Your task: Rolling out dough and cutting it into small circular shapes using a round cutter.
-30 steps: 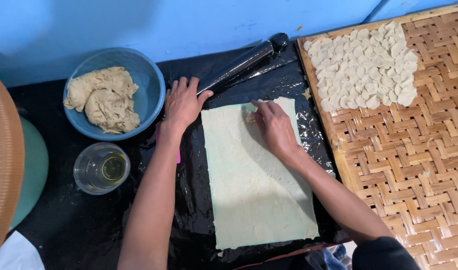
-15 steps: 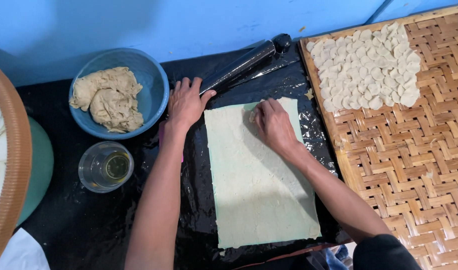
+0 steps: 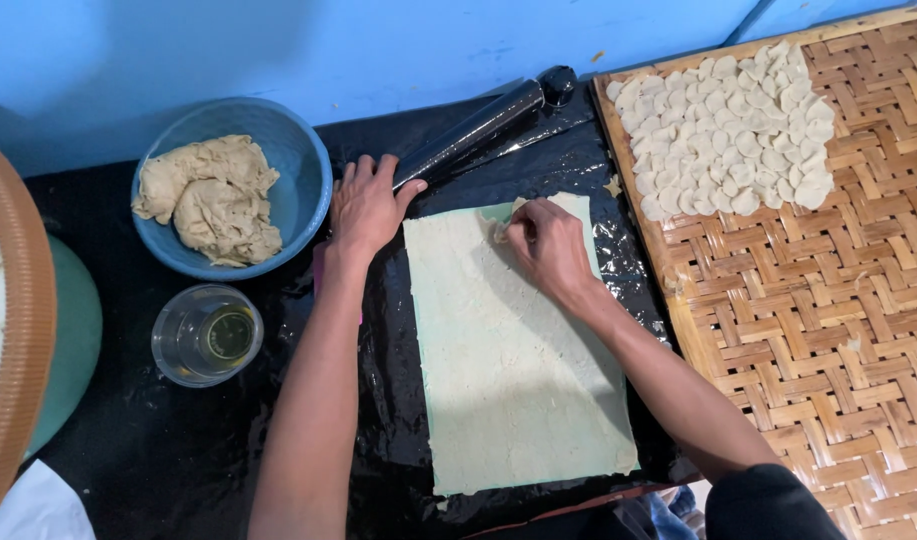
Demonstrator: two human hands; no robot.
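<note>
Pinching the far edge of the flat rectangular pale dough sheet (image 3: 513, 360): right hand (image 3: 548, 250), fingers together on it. Left hand (image 3: 363, 205) lies open, flat on black plastic (image 3: 178, 450), just left of the sheet.

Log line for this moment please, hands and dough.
left hand flat on black sheet, beside rolling pin | right hand pinching top edge of dough sheet | woven tray holds pieces

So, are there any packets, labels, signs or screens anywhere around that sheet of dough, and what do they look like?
None in view: no packet, label, sign or screen.
The nearest to wrapping is the black plastic sheet under the flat dough sheet; it is glossy and plain.
The blue bowl and clear glass are unmarked.
</note>
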